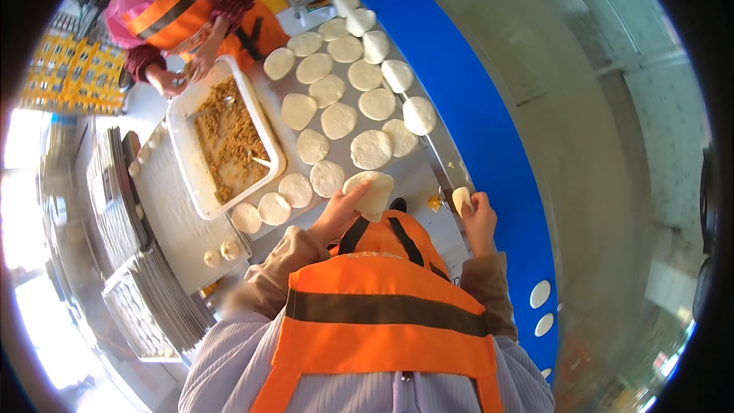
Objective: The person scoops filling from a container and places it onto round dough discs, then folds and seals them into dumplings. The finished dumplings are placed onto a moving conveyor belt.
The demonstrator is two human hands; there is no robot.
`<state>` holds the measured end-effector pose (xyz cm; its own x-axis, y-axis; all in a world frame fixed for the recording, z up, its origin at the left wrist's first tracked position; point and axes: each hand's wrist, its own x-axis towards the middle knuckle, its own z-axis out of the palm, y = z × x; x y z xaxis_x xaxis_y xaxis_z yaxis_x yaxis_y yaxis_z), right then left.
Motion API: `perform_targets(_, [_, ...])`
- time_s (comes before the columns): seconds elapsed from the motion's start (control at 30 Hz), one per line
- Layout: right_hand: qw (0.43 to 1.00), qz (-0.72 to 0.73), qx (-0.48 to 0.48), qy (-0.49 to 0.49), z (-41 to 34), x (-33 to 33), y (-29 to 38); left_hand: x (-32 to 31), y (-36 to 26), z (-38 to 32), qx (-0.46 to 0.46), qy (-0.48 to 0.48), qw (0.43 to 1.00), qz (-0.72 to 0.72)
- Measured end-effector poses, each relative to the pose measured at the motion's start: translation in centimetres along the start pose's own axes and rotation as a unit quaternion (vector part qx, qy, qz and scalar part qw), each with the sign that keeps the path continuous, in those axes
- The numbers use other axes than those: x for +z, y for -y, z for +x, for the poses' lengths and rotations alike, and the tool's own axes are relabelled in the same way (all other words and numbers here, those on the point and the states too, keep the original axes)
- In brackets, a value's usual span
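My left hand [342, 206] grips one or more flat rounds of pale dough [373, 192], its thumb lying on top. On the right, my right hand [479, 221] pinches another dough round [461, 199] at the near edge of the blue conveyor belt [504, 143]. Many flat dough rounds [338, 121] lie spread over the metal table ahead of me, some near its belt-side edge. To their left stands a white plastic tub [279, 162] of brown crumbly filling [229, 126] with a spoon in it.
Across the table a co-worker in an orange apron [166, 17] handles something small beside the tub. Filled dough pieces [230, 250] sit on a lined tray [172, 206] at left. Stacked metal trays [155, 298] stand at lower left. More dough rounds [540, 293] lie on the belt.
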<state>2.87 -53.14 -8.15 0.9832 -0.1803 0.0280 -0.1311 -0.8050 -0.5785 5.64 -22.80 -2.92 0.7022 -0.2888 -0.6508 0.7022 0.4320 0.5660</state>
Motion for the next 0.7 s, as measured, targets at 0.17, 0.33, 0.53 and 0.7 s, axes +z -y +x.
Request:
perform_targets(0.17, [0.975, 0.178, 0.029, 0.133, 3.5, 1.2, 8.9, -5.8, -0.2, -3.7, 0.062, -0.057, 0.996, -0.038])
perform_targets(0.33, [0.863, 0.44, 0.04, 0.247, 10.3, 10.9, 19.1, -8.4, -2.2, -8.3, 0.081, -0.106, 0.987, -0.088])
perform_targets(0.53, [0.764, 0.564, 0.079, 0.302, 17.8, 23.0, 29.9, -12.6, -2.8, -11.7, 0.103, -0.137, 0.979, -0.109])
perform_targets(0.7, [0.682, 0.603, 0.242, 0.337, 21.8, 29.6, 29.5, -13.8, -4.1, -12.0, 0.111, -0.15, 0.973, -0.134])
